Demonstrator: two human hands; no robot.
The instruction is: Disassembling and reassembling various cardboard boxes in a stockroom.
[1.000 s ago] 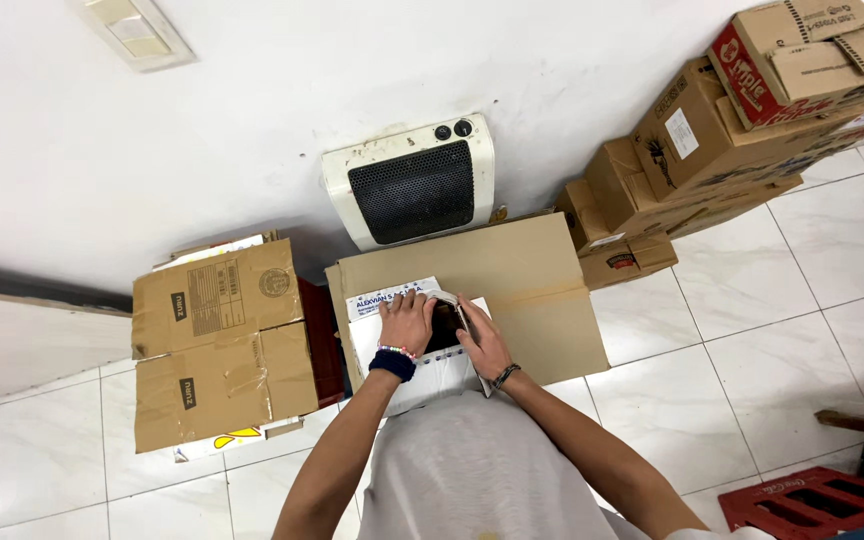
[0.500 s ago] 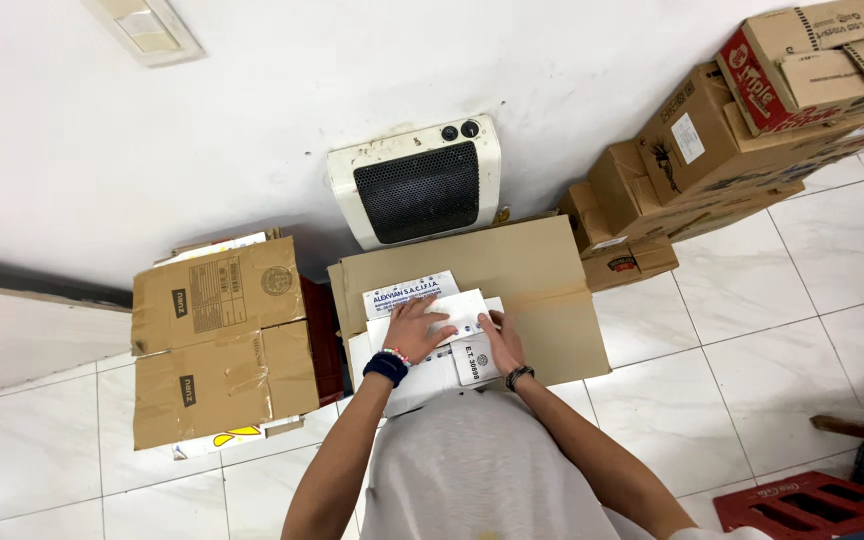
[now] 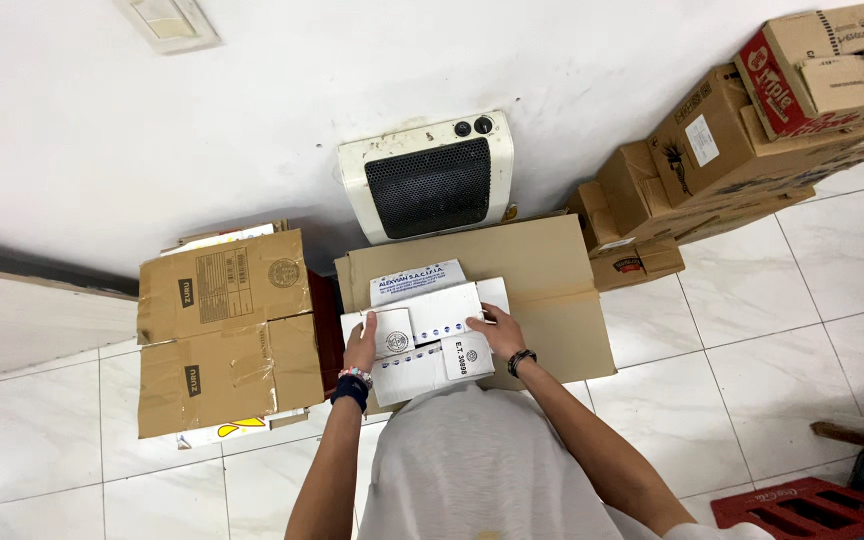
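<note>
Nearest to us, our grey shirt [image 3: 472, 460] fills the bottom edge, both forearms reaching out from it. Our left hand [image 3: 361, 345], with a dark wristband and beads at the wrist, lies flat with fingers stretched along the left edge of the white box [image 3: 422, 335], pressing on its side flap. Our right hand [image 3: 497, 330], a dark band on its wrist, curls over the right side of the same box, fingers bent onto the top flap, holding it down. The white box sits half folded, flaps up, on the near left part of a big flat brown carton [image 3: 542, 290], right in front of us. Left of that, just beside it, a taped brown box [image 3: 227, 330] rests on the white tiles [image 3: 732, 300], with something red in the gap between. To the near right, a red crate [image 3: 812, 505] pokes in at the corner. Farther out, a white heater [image 3: 430, 175] with a black grille stands against the white wall [image 3: 252, 100]. Far right, a pile of cartons [image 3: 752, 130] is stacked up along that wall.
</note>
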